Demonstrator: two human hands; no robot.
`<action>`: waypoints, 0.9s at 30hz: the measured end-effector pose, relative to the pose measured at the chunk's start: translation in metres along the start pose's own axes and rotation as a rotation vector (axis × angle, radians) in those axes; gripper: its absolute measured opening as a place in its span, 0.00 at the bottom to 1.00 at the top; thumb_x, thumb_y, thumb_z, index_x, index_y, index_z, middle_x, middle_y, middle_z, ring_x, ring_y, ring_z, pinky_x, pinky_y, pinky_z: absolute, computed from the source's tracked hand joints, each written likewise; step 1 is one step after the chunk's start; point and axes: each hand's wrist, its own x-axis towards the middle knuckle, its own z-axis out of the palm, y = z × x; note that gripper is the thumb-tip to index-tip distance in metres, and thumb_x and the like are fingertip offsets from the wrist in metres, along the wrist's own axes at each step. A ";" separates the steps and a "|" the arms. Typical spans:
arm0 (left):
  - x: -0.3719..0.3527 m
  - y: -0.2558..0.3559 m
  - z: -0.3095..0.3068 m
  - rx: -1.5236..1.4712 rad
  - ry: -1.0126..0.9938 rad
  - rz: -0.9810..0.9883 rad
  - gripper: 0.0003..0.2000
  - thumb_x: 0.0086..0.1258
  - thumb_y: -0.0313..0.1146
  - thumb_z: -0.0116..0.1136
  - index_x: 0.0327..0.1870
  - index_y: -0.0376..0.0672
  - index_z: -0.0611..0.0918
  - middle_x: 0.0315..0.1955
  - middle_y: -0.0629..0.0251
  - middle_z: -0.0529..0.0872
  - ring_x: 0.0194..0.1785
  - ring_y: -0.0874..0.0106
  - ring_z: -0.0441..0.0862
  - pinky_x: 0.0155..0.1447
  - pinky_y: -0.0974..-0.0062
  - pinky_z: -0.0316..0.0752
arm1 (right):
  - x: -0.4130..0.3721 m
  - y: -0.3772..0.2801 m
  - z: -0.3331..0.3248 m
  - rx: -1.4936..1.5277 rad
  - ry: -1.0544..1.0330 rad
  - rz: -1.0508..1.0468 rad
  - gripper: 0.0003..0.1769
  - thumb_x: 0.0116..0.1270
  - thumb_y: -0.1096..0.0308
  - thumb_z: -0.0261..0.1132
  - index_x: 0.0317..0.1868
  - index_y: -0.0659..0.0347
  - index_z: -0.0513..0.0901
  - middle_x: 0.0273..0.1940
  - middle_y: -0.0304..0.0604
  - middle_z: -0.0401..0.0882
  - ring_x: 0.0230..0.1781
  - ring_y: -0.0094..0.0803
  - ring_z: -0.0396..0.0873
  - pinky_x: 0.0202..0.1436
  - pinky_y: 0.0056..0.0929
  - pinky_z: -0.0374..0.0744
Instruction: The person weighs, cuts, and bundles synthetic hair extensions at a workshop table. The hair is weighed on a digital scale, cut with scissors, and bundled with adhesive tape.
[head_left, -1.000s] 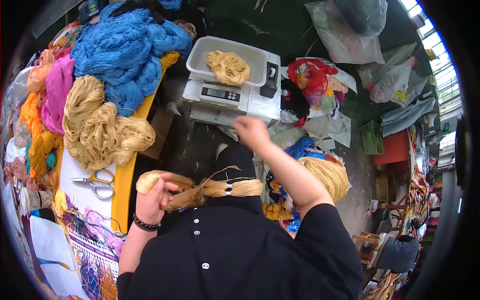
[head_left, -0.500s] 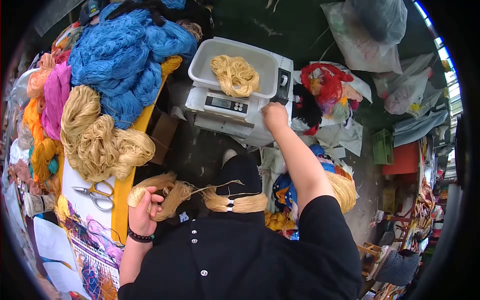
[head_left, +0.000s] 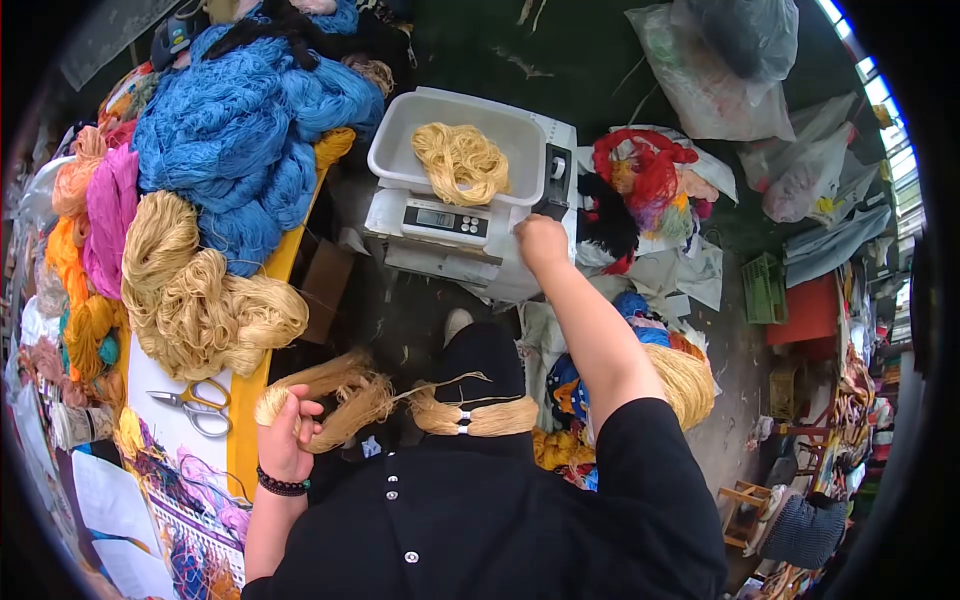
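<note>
My right hand (head_left: 542, 245) has reached the white stand (head_left: 505, 278) by its near right corner, finger spread unclear. Tan yarn (head_left: 460, 160) lies in the tray (head_left: 524, 150); my left hand (head_left: 286, 445) holds a yarn bundle (head_left: 271, 404).

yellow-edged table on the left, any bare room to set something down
A small white patch shows around the metal scissors, between the beige yarn heap and multicoloured thread tangle. Beyond, blue yarn crowds the table.

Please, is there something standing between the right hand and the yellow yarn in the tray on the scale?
Yes, the tray's near wall stands between the right hand and the yellow yarn. Nothing visible covers the yarn from above.
</note>
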 end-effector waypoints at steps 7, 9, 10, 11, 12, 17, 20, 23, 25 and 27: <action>0.000 0.000 -0.002 -0.004 0.003 0.007 0.11 0.72 0.36 0.52 0.46 0.38 0.78 0.27 0.66 0.84 0.18 0.84 0.66 0.30 0.83 0.71 | 0.001 -0.006 -0.004 0.053 0.090 0.030 0.05 0.51 0.71 0.59 0.24 0.57 0.83 0.30 0.45 0.80 0.36 0.44 0.80 0.39 0.44 0.76; -0.001 -0.001 -0.005 -0.012 0.003 0.010 0.11 0.73 0.36 0.51 0.46 0.38 0.78 0.27 0.66 0.83 0.18 0.84 0.66 0.30 0.83 0.71 | -0.002 -0.008 -0.007 0.111 0.118 0.075 0.05 0.50 0.71 0.59 0.24 0.58 0.82 0.30 0.46 0.80 0.36 0.45 0.79 0.39 0.44 0.76; -0.001 -0.001 -0.007 -0.017 0.008 0.011 0.11 0.73 0.36 0.51 0.46 0.38 0.78 0.27 0.66 0.83 0.18 0.84 0.66 0.30 0.83 0.71 | -0.007 -0.009 -0.017 0.132 0.160 0.089 0.05 0.50 0.72 0.59 0.25 0.59 0.82 0.31 0.46 0.80 0.36 0.46 0.79 0.39 0.45 0.76; -0.002 0.000 -0.009 -0.018 0.015 0.007 0.11 0.73 0.36 0.51 0.47 0.38 0.78 0.27 0.66 0.83 0.18 0.84 0.66 0.30 0.83 0.71 | -0.012 -0.015 -0.032 0.155 0.202 0.099 0.05 0.50 0.73 0.59 0.25 0.59 0.82 0.31 0.46 0.80 0.36 0.47 0.79 0.38 0.45 0.76; -0.003 0.000 -0.012 -0.020 0.027 0.005 0.11 0.73 0.35 0.51 0.47 0.38 0.78 0.27 0.66 0.83 0.18 0.84 0.66 0.30 0.83 0.71 | -0.019 -0.023 -0.047 0.246 0.271 0.209 0.03 0.51 0.74 0.60 0.26 0.60 0.81 0.32 0.47 0.80 0.36 0.47 0.78 0.41 0.44 0.74; -0.007 -0.001 -0.020 -0.017 0.040 -0.001 0.11 0.73 0.35 0.50 0.47 0.38 0.77 0.28 0.66 0.84 0.18 0.84 0.67 0.31 0.82 0.72 | -0.017 -0.053 -0.115 0.352 0.733 -0.035 0.20 0.47 0.71 0.71 0.44 0.56 0.82 0.34 0.40 0.79 0.39 0.42 0.74 0.46 0.39 0.69; -0.004 -0.002 -0.019 -0.042 0.013 -0.011 0.11 0.73 0.35 0.50 0.48 0.38 0.77 0.28 0.65 0.84 0.19 0.84 0.67 0.32 0.82 0.72 | 0.010 -0.086 -0.125 0.344 0.448 -0.213 0.44 0.41 0.69 0.75 0.63 0.56 0.69 0.37 0.43 0.79 0.44 0.40 0.75 0.53 0.38 0.69; -0.005 0.001 -0.019 -0.072 0.011 0.006 0.11 0.73 0.35 0.50 0.47 0.38 0.77 0.28 0.65 0.84 0.19 0.84 0.67 0.32 0.82 0.72 | 0.040 -0.097 -0.104 0.226 0.451 -0.374 0.48 0.42 0.70 0.74 0.67 0.56 0.63 0.41 0.45 0.79 0.46 0.41 0.76 0.56 0.38 0.69; -0.009 0.004 -0.023 -0.076 0.025 0.021 0.11 0.73 0.35 0.50 0.47 0.38 0.77 0.28 0.65 0.84 0.19 0.84 0.67 0.32 0.81 0.72 | 0.054 -0.098 -0.094 0.237 0.352 -0.392 0.47 0.44 0.74 0.70 0.68 0.57 0.62 0.42 0.49 0.78 0.45 0.47 0.77 0.55 0.38 0.72; -0.012 0.004 -0.029 -0.087 0.027 0.037 0.11 0.73 0.35 0.51 0.47 0.38 0.77 0.28 0.65 0.84 0.18 0.84 0.66 0.32 0.81 0.71 | 0.066 -0.100 -0.096 0.248 0.193 -0.280 0.44 0.47 0.78 0.66 0.69 0.58 0.61 0.41 0.49 0.79 0.43 0.42 0.78 0.51 0.35 0.75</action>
